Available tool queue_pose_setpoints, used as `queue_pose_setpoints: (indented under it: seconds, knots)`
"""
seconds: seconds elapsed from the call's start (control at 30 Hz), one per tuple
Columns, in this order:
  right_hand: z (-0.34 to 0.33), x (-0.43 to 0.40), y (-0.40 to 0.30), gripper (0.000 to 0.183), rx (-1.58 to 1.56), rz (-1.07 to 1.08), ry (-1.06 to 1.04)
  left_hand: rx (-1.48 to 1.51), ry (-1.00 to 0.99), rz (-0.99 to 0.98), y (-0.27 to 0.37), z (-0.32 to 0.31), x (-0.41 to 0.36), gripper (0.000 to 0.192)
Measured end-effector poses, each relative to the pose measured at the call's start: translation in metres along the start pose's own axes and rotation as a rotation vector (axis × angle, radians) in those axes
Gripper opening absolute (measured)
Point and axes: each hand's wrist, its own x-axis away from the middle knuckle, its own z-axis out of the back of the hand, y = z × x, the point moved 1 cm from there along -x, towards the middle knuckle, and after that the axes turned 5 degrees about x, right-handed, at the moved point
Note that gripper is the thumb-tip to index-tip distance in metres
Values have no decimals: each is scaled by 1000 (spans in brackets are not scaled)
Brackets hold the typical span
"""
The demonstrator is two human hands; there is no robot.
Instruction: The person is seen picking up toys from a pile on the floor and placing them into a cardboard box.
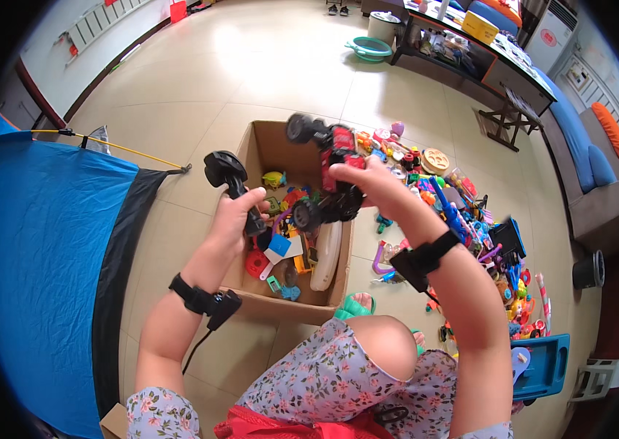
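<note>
My left hand [232, 215] grips a black remote controller [234, 189] by its handle, over the left side of an open cardboard box [287, 311]. My right hand [369, 181] holds a red and black toy truck [337, 159] with big black wheels above the box's right side. Inside the box lie a yellow-green toy [274, 179], a red toy [256, 265], a blue square piece [279, 245], a long whitish plastic piece [326, 255] and several other small toys. The truck and the controller hide part of the box's contents.
A large heap of mixed toys [468, 219] spreads over the tiled floor right of the box. Beside it are a blue plastic tray [556, 365] and a black bin [589, 270]. A blue fabric tent [62, 230] stands at the left; a folding stool [512, 118] is at upper right.
</note>
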Motion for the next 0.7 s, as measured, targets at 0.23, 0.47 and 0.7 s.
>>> queue_pose_setpoints:
  seconds: [0.23, 0.47, 0.7]
  knots:
    - [-37, -12, 19, 38, 71, -124, -264, 50, -111, -12, 2, -36, 16, 19]
    - [-45, -11, 25, 43, -10, -51, -408, 196, -205, 250, -22, -33, -2, 17]
    - [-22, -14, 30, 54, 124, 188, -312, 346, -108, 184, -20, -42, -30, 16]
